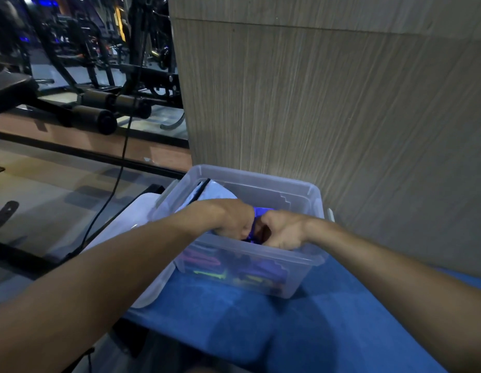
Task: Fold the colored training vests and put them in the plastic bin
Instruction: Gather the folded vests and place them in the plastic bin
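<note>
Vests (257,215) are soft, light and limp, so they will slump unless pinched at folded edges. A blue one sits inside the bin (301,192), between both hands. Left hand (234,219) and right hand (283,230) are close together, both curled shut on the blue cloth, pressing it down. More colored ones show through the bin's near wall, at 6 o'clock from the hands.

Both hands, left (235,220) and right (283,230), fisted close together, arms outstretched
</note>
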The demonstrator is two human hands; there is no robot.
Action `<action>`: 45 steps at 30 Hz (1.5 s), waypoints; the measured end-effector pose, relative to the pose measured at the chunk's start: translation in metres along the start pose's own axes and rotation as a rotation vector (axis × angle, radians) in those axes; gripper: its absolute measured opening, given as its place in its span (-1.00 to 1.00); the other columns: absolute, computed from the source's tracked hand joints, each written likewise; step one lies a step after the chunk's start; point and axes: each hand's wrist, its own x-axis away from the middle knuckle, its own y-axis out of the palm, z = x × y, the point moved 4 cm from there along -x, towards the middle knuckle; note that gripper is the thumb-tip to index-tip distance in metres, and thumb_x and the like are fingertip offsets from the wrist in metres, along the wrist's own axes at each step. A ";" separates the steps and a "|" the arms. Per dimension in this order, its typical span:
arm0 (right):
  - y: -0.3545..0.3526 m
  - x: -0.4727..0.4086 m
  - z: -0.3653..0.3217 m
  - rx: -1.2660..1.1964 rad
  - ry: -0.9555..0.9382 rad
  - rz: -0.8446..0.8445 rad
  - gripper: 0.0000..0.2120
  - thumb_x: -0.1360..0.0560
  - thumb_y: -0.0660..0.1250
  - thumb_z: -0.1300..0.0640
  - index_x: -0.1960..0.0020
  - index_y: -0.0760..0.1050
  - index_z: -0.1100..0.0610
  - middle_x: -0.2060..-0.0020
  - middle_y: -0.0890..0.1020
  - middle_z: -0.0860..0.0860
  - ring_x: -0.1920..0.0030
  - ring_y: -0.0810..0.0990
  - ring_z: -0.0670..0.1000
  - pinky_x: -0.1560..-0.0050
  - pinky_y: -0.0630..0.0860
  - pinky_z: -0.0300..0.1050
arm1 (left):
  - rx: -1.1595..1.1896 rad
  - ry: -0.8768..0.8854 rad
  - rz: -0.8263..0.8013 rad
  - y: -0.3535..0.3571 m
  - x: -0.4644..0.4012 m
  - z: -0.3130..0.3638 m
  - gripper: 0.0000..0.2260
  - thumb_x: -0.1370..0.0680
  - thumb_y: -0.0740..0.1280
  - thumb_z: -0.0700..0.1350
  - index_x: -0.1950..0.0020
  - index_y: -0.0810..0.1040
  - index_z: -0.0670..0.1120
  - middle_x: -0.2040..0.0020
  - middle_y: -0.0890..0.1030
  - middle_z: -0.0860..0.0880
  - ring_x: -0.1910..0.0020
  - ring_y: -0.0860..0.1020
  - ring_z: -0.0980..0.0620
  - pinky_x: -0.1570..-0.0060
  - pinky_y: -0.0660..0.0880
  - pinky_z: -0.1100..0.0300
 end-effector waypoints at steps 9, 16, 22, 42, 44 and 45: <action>-0.005 0.000 0.004 0.048 -0.066 -0.015 -0.64 -0.48 0.43 -0.09 -0.25 0.46 -0.15 -0.07 0.57 -0.13 -0.11 0.57 0.00 -0.17 0.54 -0.11 | 0.253 0.033 -0.031 -0.009 0.002 -0.024 -0.84 -0.43 0.52 -0.15 0.03 0.68 0.05 0.21 0.70 0.22 0.04 0.66 0.11 -0.03 0.58 0.13; 0.010 -0.014 -0.015 0.188 -0.050 -0.095 -0.56 -0.39 0.34 -0.41 -0.20 0.42 -0.29 -0.16 0.56 -0.12 -0.15 0.58 0.06 -0.16 0.58 0.03 | 0.010 -0.085 -0.012 -0.020 0.028 -0.079 -0.37 -0.34 0.58 0.24 -0.36 0.47 0.20 -0.16 0.40 0.18 -0.23 0.45 0.08 -0.28 0.46 0.07; 0.027 -0.046 -0.032 0.382 0.020 -0.107 -0.70 -0.66 0.20 -0.03 -0.32 0.53 0.01 -0.23 0.60 -0.03 -0.22 0.55 0.04 -0.23 0.39 -0.09 | -0.032 -0.143 -0.015 0.010 0.017 -0.084 -0.44 -0.42 0.51 0.08 -0.36 0.37 0.29 -0.15 0.43 0.10 -0.16 0.48 -0.06 -0.09 0.60 -0.07; -0.007 0.011 -0.036 -0.337 -0.062 -0.038 -0.72 -0.62 0.28 -0.20 0.05 0.62 -0.03 0.17 0.60 -0.06 0.21 0.54 -0.03 0.37 0.44 -0.22 | 0.298 -0.124 0.455 -0.030 0.120 -0.077 -0.82 -0.62 0.29 -0.14 0.11 0.65 -0.04 0.27 0.67 0.10 0.30 0.63 0.20 0.12 0.56 0.24; -0.011 0.017 -0.038 -0.326 -0.097 0.009 -0.76 -0.62 0.32 -0.13 0.08 0.61 0.01 0.21 0.61 -0.03 0.23 0.56 -0.02 0.29 0.50 -0.16 | 0.419 -0.139 0.885 -0.023 0.148 -0.094 -0.83 -0.62 0.30 -0.16 0.10 0.64 0.01 0.31 0.63 0.11 0.34 0.59 0.16 0.25 0.50 0.27; -0.012 0.019 -0.039 -0.336 -0.120 0.046 -0.77 -0.62 0.33 -0.09 0.07 0.61 0.05 0.23 0.62 -0.02 0.24 0.58 -0.01 0.24 0.52 -0.13 | 0.516 -0.189 1.068 -0.008 0.163 -0.100 -0.83 -0.63 0.30 -0.14 0.10 0.62 0.04 0.32 0.62 0.09 0.35 0.58 0.12 0.28 0.50 0.21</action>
